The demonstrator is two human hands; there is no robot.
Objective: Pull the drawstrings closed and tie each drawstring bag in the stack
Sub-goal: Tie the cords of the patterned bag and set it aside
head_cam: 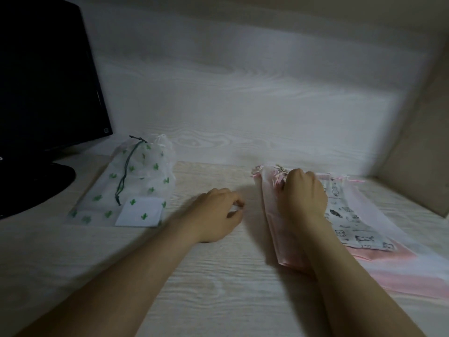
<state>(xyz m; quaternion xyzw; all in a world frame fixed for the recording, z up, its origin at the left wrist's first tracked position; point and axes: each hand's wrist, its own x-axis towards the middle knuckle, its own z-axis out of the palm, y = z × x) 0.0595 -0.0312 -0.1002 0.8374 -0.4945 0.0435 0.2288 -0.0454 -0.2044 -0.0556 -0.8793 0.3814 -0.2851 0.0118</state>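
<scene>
Now | our right hand pinches thin pink drawstrings atop translucent pink bag | left hand loosely curled, empty | light, slippery film, we judge: hold the cords.

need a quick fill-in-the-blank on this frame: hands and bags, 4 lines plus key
1. The right hand grips the drawstring end of a ___ bag at the stack.
2. The cactus-print bag by the monitor has a dark ___ drawstring.
3. The cat-print bag lies to the ___ of the right hand.
4. The left hand rests on the ___, touching no bag.

Missing words: pink; green; right; table
</scene>
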